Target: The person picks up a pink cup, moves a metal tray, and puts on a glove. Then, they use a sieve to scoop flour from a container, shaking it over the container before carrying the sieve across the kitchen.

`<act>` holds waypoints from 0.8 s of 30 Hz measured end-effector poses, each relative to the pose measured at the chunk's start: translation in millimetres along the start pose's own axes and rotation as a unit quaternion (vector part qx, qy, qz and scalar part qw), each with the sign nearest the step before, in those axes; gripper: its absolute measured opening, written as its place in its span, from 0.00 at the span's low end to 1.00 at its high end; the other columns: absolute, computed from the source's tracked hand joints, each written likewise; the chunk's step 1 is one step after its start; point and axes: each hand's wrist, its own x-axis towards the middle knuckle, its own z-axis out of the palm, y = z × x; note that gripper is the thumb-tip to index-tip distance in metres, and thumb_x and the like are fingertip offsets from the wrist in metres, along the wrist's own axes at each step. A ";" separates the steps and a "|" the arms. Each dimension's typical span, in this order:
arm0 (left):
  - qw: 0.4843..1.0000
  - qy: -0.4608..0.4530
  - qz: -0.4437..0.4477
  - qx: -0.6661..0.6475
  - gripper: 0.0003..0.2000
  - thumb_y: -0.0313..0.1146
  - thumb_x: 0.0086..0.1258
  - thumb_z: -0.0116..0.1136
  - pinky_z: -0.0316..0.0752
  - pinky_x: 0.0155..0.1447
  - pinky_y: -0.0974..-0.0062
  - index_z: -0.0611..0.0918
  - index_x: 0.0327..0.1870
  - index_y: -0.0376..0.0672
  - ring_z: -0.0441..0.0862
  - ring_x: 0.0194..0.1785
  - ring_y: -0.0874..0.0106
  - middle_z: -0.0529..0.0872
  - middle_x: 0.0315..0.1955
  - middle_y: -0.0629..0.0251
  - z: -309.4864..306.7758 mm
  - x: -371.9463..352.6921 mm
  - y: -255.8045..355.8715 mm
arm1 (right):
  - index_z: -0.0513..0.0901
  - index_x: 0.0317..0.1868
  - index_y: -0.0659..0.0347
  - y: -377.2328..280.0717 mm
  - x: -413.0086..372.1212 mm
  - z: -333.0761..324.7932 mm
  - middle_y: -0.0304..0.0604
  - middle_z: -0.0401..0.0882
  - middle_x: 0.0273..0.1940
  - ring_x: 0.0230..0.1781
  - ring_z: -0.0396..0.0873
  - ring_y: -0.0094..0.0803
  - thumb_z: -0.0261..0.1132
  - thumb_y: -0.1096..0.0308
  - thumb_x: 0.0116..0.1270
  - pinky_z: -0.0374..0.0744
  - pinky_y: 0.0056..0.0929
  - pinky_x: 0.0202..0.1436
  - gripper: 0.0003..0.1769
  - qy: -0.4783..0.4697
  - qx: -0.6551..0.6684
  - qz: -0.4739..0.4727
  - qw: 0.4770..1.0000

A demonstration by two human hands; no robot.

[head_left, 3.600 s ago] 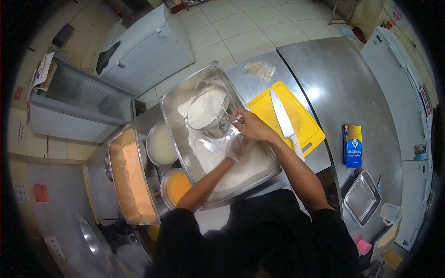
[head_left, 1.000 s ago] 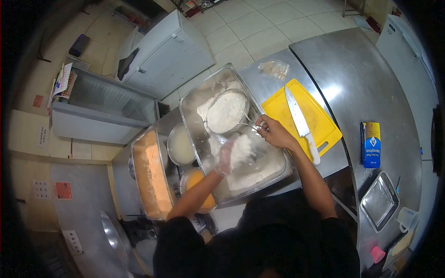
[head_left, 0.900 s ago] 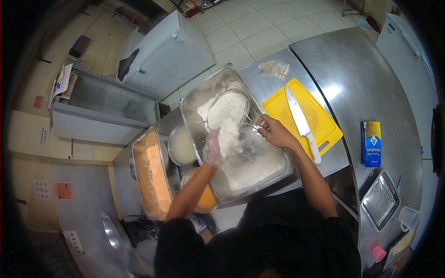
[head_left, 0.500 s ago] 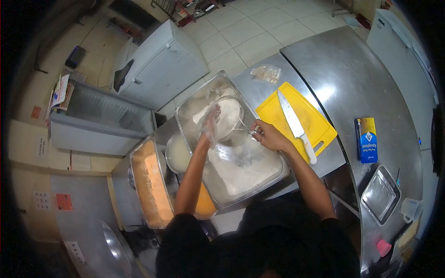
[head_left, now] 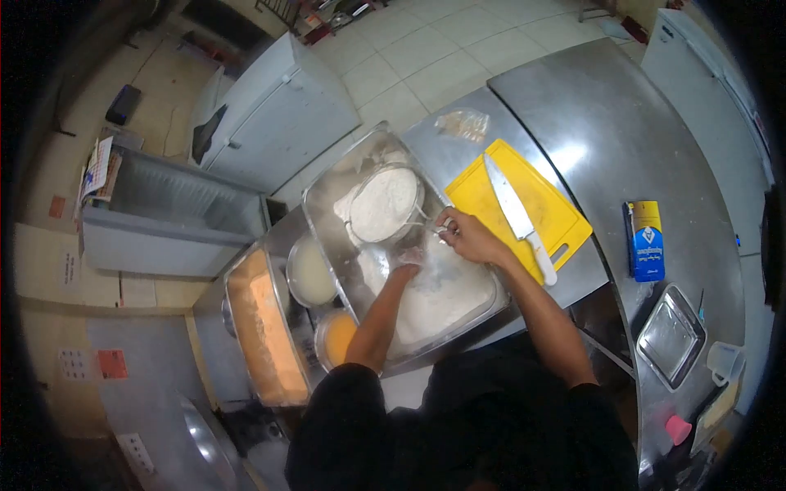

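Observation:
My right hand (head_left: 464, 236) is closed around the handle of a round sieve (head_left: 419, 199) heaped with white flour (head_left: 383, 204). The sieve sits over the far half of a deep steel pan (head_left: 331, 180), which also holds loose white flour (head_left: 442, 307) in its near half. Reaching into the pan just below the sieve handle is my left hand (head_left: 409, 259), seemingly in a clear plastic glove. It is low near the loose flour, and its fingers are blurred and partly hidden.
Left of the pan are a bowl of pale liquid (head_left: 312, 274), a bowl of orange liquid (head_left: 337, 334) and a steel pan with orange contents (head_left: 274, 344). A knife (head_left: 514, 209) lies on a yellow cutting board (head_left: 475, 184) at the right. Farther right are a glove packet (head_left: 648, 250) and a small tray (head_left: 671, 337).
My left hand has moved from over the sieve down toward my body, into the nearer half of the pan. My right hand keeps its hold on the sieve handle.

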 end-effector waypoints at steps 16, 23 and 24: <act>0.687 -0.299 0.119 -0.652 0.27 0.44 0.76 0.36 0.46 0.75 0.70 0.56 0.70 0.35 0.58 0.71 0.67 0.58 0.70 0.59 -4.6 -138.2 91.4 | 0.72 0.47 0.62 -5.7 2.0 -2.8 0.50 0.77 0.27 0.28 0.76 0.39 0.62 0.73 0.62 0.73 0.35 0.36 0.13 0.004 -0.019 0.003 1.000; 0.653 -0.252 -0.025 -0.714 0.24 0.38 0.74 0.41 0.53 0.72 0.75 0.64 0.67 0.34 0.64 0.67 0.70 0.68 0.64 0.57 -29.8 -125.4 112.2 | 0.73 0.46 0.62 -1.1 1.1 -0.9 0.43 0.74 0.25 0.27 0.72 0.32 0.62 0.72 0.62 0.72 0.30 0.34 0.12 -0.002 -0.015 0.020 1.000; 0.614 -0.259 -0.048 -0.744 0.23 0.39 0.74 0.41 0.57 0.70 0.74 0.66 0.65 0.34 0.68 0.64 0.70 0.71 0.61 0.57 -16.1 -120.5 104.8 | 0.73 0.46 0.62 -2.5 0.6 -1.9 0.46 0.75 0.25 0.27 0.74 0.35 0.61 0.72 0.62 0.72 0.33 0.34 0.12 -0.003 -0.023 0.020 1.000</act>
